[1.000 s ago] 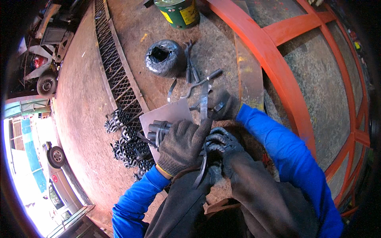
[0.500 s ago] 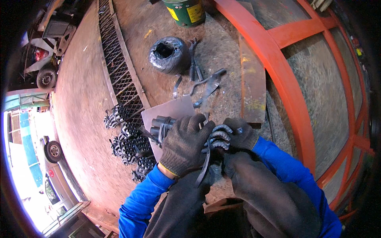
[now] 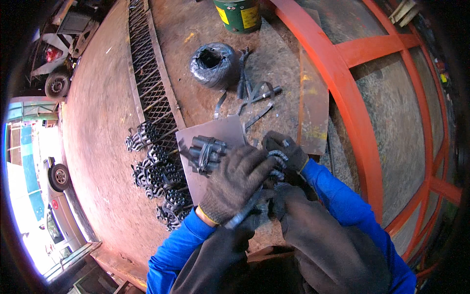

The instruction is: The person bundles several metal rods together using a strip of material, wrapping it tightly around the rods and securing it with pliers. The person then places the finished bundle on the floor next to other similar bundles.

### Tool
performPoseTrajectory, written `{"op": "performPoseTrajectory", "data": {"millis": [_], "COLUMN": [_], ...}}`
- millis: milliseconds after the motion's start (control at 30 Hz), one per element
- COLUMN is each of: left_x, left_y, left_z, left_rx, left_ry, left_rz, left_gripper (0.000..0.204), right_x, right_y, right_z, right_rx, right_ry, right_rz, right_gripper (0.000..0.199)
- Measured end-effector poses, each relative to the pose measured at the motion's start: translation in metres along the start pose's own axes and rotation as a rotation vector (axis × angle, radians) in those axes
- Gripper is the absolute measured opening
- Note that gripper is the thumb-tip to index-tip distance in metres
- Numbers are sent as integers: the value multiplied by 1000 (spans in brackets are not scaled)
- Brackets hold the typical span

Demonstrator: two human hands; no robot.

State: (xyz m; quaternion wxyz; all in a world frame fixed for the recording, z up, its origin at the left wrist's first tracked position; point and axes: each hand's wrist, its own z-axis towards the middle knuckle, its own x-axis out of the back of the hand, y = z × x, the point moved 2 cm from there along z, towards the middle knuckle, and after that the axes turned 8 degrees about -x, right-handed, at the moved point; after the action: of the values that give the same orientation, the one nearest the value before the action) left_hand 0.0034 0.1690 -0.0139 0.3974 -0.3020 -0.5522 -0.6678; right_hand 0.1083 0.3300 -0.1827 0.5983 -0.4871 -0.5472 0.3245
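Note:
My left hand (image 3: 237,179), in a dark knit glove, is closed over the middle of a bundle of dark metal rods (image 3: 206,152). The rods' straight ends jut out on the left, wound with a grey plastic strip; curved, hook-like ends (image 3: 278,159) show on the right, by my knees. Another length of strip (image 3: 242,213) hangs blurred below my left hand. Just right of the hooked ends is my right hand (image 3: 288,151), gloved and closed, with a small shiny bit of plastic strip (image 3: 286,143) at its fingers. A flat plate (image 3: 232,128) lies beneath the bundle.
Several tied rod bundles (image 3: 159,169) lie at the left by a metal grate (image 3: 154,88). Ahead are a roll of grey plastic strip (image 3: 213,81), loose strips (image 3: 257,115) and a green bucket (image 3: 240,22). An orange metal frame (image 3: 342,98) stands at the right. Vehicles (image 3: 61,210) are far left.
My right hand has moved up and slightly left, away from the hooked ends. The left hand has shifted right along the bundle, showing more rod ends. The hanging strip has swung left.

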Motion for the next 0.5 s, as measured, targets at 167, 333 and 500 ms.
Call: {"op": "performPoseTrajectory", "data": {"millis": [167,333,500], "left_x": [-13,-1,11], "left_y": [10,12,13], "left_z": [-36,-49,-62], "left_rx": [-91,-65,-23], "left_ry": [31,58,-62], "left_rz": [-163,-149,-68], "left_gripper": [53,49,45], "right_x": [38,79,112], "right_y": [-16,-35,-86], "right_z": [31,41,43], "right_rx": [-396,-507,-813], "right_ry": [-302,-484,-793], "right_rz": [504,334,-369], "right_gripper": [22,35,41]}}
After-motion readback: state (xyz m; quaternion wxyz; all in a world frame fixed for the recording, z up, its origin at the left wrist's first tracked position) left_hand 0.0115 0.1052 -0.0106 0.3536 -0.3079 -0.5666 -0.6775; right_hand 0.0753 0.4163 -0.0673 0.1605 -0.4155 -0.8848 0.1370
